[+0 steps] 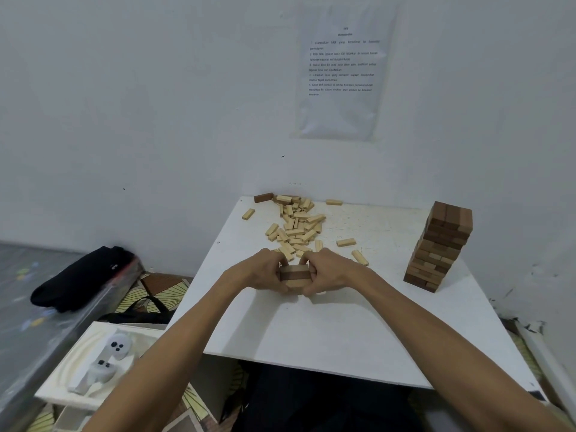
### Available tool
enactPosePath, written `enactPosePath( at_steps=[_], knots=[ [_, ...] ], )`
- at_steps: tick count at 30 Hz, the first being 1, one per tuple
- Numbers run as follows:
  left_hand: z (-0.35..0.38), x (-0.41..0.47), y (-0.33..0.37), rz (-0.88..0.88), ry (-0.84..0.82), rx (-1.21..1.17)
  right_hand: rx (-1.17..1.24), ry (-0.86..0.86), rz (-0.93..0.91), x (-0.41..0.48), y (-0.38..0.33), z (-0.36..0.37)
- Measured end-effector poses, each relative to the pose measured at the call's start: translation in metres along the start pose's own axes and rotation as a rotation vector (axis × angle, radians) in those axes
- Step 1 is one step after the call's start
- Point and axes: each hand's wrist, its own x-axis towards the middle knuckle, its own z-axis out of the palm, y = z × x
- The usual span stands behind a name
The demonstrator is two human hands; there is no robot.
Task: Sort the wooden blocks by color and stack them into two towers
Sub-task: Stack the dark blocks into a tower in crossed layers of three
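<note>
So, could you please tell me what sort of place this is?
Probably a spare room set up for this task: a small white table against a plain wall, a printed instruction sheet on that wall, and loose wooden blocks piled on the table.

left of the tall brown wooden block tower point(439, 244) on the white surface point(311, 332), the left hand point(265, 271) and right hand point(324, 271) grip a small stack of light and dark wooden blocks point(294, 275) between curled fingers. a loose heap of pale wooden blocks point(296, 226) lies behind the stack, further from the person.
</note>
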Motion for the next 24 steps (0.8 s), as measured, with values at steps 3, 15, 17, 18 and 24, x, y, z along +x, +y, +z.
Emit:
enactPosePath(
  at_steps=[3, 15, 17, 18, 24],
  knots=[
    [-0.019, 0.007, 0.008, 0.031, 0.021, -0.004, -0.004, 0.061, 0.0, -0.003, 0.001, -0.02],
    [-0.092, 0.056, 0.063, 0.199, 0.082, -0.012, -0.066, 0.159, 0.083, -0.028, 0.024, -0.115],
    [-0.103, 0.066, 0.075, 0.231, 0.079, -0.002, -0.063, 0.171, 0.108, -0.035, 0.033, -0.129],
    [-0.108, 0.071, 0.082, 0.25, 0.073, 0.004, -0.066, 0.173, 0.122, -0.038, 0.037, -0.137],
    [-0.138, 0.102, 0.13, 0.342, 0.016, 0.077, -0.087, 0.178, 0.215, -0.058, 0.066, -0.18]
  ],
)
